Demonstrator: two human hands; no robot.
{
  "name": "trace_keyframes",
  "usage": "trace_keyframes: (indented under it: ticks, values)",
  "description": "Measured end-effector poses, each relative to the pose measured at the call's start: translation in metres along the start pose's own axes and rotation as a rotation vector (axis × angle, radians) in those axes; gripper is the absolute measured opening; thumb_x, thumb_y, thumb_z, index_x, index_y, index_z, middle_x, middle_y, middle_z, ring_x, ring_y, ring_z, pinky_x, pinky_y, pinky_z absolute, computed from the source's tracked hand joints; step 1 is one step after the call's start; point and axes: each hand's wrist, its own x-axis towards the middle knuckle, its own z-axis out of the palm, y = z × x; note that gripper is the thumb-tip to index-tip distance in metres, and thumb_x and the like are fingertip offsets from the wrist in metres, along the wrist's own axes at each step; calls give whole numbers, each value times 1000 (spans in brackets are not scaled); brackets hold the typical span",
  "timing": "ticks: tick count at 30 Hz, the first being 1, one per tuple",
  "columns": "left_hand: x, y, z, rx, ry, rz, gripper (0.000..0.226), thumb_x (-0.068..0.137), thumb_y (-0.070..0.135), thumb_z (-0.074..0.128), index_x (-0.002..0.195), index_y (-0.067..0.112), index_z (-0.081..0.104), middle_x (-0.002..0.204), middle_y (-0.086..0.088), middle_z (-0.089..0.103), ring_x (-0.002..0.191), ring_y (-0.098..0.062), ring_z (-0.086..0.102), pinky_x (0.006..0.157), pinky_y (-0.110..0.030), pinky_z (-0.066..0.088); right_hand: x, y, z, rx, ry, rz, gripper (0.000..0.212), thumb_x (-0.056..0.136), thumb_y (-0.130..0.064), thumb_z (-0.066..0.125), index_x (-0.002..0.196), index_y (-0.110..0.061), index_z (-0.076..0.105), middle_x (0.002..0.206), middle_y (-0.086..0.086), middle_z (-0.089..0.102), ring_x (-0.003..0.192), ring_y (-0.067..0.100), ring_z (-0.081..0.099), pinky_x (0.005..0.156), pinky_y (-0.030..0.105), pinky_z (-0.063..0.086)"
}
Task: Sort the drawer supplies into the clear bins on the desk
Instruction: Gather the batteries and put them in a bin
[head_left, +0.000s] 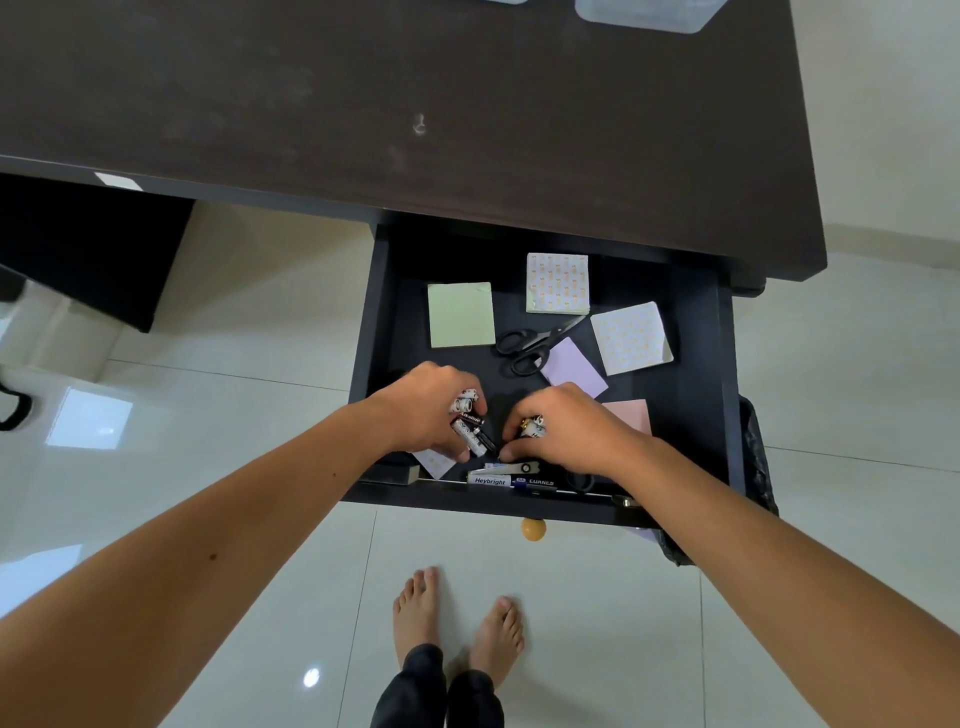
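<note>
Left hand (423, 410): fingers curled round several cylindrical black and white batteries (469, 423)
Right hand (569, 428): fingers curled round white batteries (533, 427)
Surface: open dark wooden drawer (691, 395) under the fingers
Room: glossy white tiled floor (234, 415)

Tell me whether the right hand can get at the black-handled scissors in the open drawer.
Probably not yet: the right hand already grips batteries. The black-handled scissors lie uncovered just beyond it.
</note>
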Motion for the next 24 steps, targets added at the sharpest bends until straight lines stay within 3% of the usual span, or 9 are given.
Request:
trace_keyframes:
  ticks: [8, 12, 14, 16, 18, 22, 24]
  values:
    - [5, 2, 3, 25, 2, -39, 50, 69, 28, 98, 113, 25, 74, 101, 3, 65, 101, -22, 65, 79, -31, 53, 2, -9, 2, -20, 28, 20, 27, 75, -46, 92, 94, -31, 79, 99, 1, 69, 92, 19, 64, 75, 38, 56]
    - [5, 1, 3, 15, 6, -42, 48, 70, 26, 97, 113, 25, 75, 97, 4, 64, 99, -22, 66, 79, -30, 52, -1, -6, 0, -23, 38, 14, 16, 83, -40, 88, 93, -31, 79, 100, 0, 69, 81, 10, 58, 61, 27, 43]
    - [6, 1, 4, 18, 5, -36, 43, 71, 27, 97, 108, 25, 76, 96, 5, 66, 98, -21, 66, 78, -31, 54, -2, -5, -1, -24, 42, 15, 13, 85, -38, 86, 92, -33, 77, 103, 0, 69, 79, 10, 60, 63, 29, 46]
    - [6, 0, 5, 10, 14, -35, 34, 73, 28, 95, 101, 24, 77, 95, 4, 70, 94, -20, 68, 77, -33, 58, -2, -2, -2, -14, 40, 26, 12, 86, -38, 85, 94, -34, 76, 106, 0, 70, 90, 17, 65, 73, 34, 54]
    - [7, -1, 6, -10, 32, -32, 29, 76, 30, 93, 99, 23, 78, 96, 1, 72, 92, -21, 68, 79, -36, 60, -4, -1, -5, -8, 37, 27, 13, 88, -36, 83, 97, -30, 76, 104, -2, 70, 93, 18, 65, 73, 31, 53]
    - [7, -2, 8, 2, 55, 11, 28, 83, 41, 87, 103, 23, 78, 96, 0, 71, 95, -21, 67, 83, -36, 58, -11, -1, -8, 5, 27, 16, 16, 90, -35, 82, 101, -25, 76, 88, -10, 64, 69, 5, 60, 51, 10, 40]
    - [7, -1, 9, 12, 56, 34, 30, 86, 47, 83, 104, 24, 77, 99, 0, 71, 98, -21, 64, 86, -37, 57, -14, 0, -10, 41, 32, 27, 16, 91, -34, 82, 101, -24, 75, 87, -8, 66, 63, 3, 59, 47, 9, 41]
